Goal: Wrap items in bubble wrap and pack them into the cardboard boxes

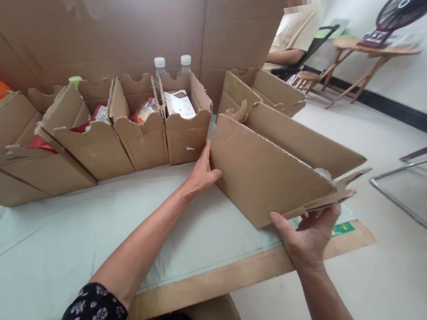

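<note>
A slanted cardboard box [267, 167] with an open top is tilted over the right end of the table, between my two hands. My left hand [202, 173] grips its left rear side, the thumb along the wall and the fingertips partly hidden behind it. From the near side my right hand [308, 234] holds the lower front edge, thumb on the near wall and fingers under the flaps. Something clear [323, 172] shows inside near the front opening; its kind I cannot make out.
Several cardboard boxes [110, 149] stand along the back, holding packets, a white box [179, 105] and other goods. Two white-capped bottles [185, 64] rise behind them. Another cardboard box [237, 91] is behind the held one. A seated person [300, 27], fan [407, 2] and metal-framed chair [391, 207] are at right.
</note>
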Tool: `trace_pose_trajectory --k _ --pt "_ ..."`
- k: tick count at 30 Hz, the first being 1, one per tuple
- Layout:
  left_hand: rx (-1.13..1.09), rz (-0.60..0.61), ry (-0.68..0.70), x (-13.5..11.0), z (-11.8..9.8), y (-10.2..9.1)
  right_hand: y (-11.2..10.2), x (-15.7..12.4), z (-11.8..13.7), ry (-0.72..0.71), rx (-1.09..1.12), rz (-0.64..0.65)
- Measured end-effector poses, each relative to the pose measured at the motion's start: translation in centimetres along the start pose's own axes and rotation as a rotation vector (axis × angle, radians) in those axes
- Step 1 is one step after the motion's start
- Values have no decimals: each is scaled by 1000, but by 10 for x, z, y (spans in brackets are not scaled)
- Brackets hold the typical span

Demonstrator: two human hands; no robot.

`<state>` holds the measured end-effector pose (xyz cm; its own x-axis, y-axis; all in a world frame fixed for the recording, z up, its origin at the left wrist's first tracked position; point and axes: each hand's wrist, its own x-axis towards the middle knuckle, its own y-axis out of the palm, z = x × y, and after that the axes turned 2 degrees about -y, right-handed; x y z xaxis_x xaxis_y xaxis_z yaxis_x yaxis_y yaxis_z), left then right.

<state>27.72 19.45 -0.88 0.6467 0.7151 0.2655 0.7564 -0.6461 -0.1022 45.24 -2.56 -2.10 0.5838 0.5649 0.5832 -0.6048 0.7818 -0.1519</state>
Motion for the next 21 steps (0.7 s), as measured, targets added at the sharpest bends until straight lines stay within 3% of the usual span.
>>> trace_pose_trajectory --k 5,10,21 --pt "80 -81 -30 -17 13 17 10 -2 6 -58 -110 20" --pt "220 -133 -5 -31 14 22 23 -8 12 -132 -248 98" --pt "315 -111 0 -37 12 24 35 2 10 -195 -307 92"
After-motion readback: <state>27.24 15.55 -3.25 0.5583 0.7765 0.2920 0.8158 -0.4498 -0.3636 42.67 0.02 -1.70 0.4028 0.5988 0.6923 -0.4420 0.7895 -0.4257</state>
